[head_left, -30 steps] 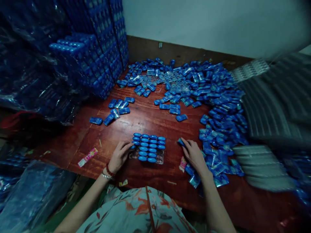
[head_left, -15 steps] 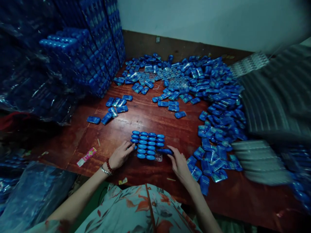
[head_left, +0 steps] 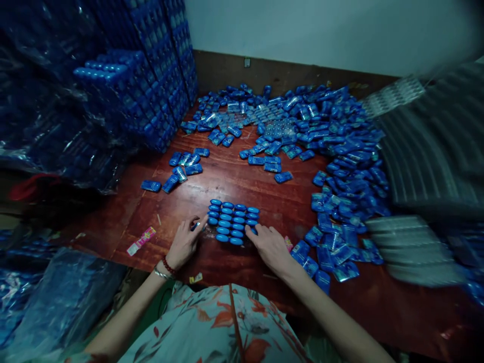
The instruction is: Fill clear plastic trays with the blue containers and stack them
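Note:
In front of me on the table stands a block of glossy blue packs (head_left: 231,221), set upright in rows with their rounded ends up. A clear plastic tray shows faintly under them. My left hand (head_left: 184,243), with a beaded bracelet and a metal bangle at the wrist, is at the block's left side, its thumb and fingers closed around a small blue pack (head_left: 195,225). At the near right corner, my right hand (head_left: 271,248) has its fingers on another blue pack (head_left: 253,230), mostly hidden under the fingertips.
A large heap of loose blue packs (head_left: 340,146) covers the table's back and right. Filled trays form a tall stack (head_left: 151,85) at the left. Grey ridged trays (head_left: 408,249) lie right. A pink strip (head_left: 141,241) is near the table's left front edge.
My right hand has moved left, bringing its blue pack to the block's near right corner. My left hand has drawn slightly away from the block, and a blue pack now shows in its fingers.

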### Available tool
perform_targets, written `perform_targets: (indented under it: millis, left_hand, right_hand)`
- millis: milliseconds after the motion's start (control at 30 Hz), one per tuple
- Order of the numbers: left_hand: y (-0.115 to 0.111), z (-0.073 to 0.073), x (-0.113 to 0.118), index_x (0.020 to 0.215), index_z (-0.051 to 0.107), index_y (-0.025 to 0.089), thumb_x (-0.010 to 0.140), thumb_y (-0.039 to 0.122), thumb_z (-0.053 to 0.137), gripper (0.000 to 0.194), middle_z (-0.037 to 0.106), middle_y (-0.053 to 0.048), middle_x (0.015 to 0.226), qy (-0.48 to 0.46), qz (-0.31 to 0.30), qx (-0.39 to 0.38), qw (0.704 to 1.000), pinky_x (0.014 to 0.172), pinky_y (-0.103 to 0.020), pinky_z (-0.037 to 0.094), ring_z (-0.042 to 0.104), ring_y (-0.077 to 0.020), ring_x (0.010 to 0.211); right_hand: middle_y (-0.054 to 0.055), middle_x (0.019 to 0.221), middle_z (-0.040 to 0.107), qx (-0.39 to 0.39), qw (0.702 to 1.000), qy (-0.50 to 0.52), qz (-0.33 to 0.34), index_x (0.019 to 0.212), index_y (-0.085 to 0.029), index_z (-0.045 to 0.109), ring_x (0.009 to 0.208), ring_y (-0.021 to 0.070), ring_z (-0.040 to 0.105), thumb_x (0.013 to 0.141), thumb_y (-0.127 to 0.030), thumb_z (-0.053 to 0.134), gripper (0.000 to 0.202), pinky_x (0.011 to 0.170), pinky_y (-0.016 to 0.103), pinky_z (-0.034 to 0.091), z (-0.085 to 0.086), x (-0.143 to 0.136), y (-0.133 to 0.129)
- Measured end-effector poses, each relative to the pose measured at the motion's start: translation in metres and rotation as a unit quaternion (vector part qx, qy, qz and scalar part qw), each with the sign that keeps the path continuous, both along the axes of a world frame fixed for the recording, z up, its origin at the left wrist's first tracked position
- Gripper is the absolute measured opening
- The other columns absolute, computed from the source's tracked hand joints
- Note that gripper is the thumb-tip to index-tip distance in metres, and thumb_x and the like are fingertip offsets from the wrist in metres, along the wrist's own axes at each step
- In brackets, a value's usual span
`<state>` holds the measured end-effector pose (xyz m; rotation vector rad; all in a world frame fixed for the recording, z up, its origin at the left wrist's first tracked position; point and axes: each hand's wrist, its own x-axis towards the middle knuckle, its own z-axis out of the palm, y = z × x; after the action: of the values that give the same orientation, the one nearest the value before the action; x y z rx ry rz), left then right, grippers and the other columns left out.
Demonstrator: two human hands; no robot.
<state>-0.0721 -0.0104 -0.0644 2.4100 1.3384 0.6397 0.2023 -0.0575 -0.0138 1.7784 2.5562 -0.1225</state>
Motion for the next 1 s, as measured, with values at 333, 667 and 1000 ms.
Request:
perform_targets:
  millis: [333, 667, 1000]
  left_hand:
    - [-0.005, -0.003, -0.020, 0.127, 0.041, 0.017, 0.080, 0.053, 0.055, 0.061, 0.060, -0.013, 0.108, -0.026, 0.123, -0.110, 0.986, 0.084, -0.041, 0.049, 0.059, -0.0259, 0.098]
    - [-0.020, 0.020, -0.034, 0.104, 0.056, 0.018, 0.090, 0.036, 0.036, 0.030, 0.056, -0.008, 0.093, 0.124, 0.117, -0.098, 0.981, 0.060, -0.029, 0.048, 0.060, -0.0200, 0.072]
    - [-0.003, 0.041, 0.003, 0.121, 0.046, 0.018, 0.086, 0.008, 0.038, 0.038, 0.054, -0.008, 0.103, 0.008, -0.024, -0.022, 0.999, 0.082, -0.035, 0.048, 0.051, -0.0198, 0.094]
  right_hand:
    - [0.008, 0.098, 0.067, 0.165, 0.892, 0.282, -0.313, 0.110, -0.019, 0.063, 0.087, 0.0185, 0.063, 0.092, -0.029, 0.041, 0.030, 0.079, 0.031, 0.048, -0.031, 0.057, -0.066]
    - [0.012, 0.099, 0.059, 0.011, 0.951, 0.037, -0.308, 0.119, -0.017, 0.058, 0.088, 0.0238, 0.056, 0.090, -0.038, 0.041, 0.039, 0.078, 0.036, 0.047, -0.021, 0.096, -0.092]
    - [0.014, 0.111, 0.055, -0.040, 0.951, 0.125, -0.282, 0.138, -0.014, 0.027, 0.101, 0.0264, 0.057, 0.088, -0.030, 0.041, 0.055, 0.081, 0.037, 0.048, -0.041, 0.063, -0.037]
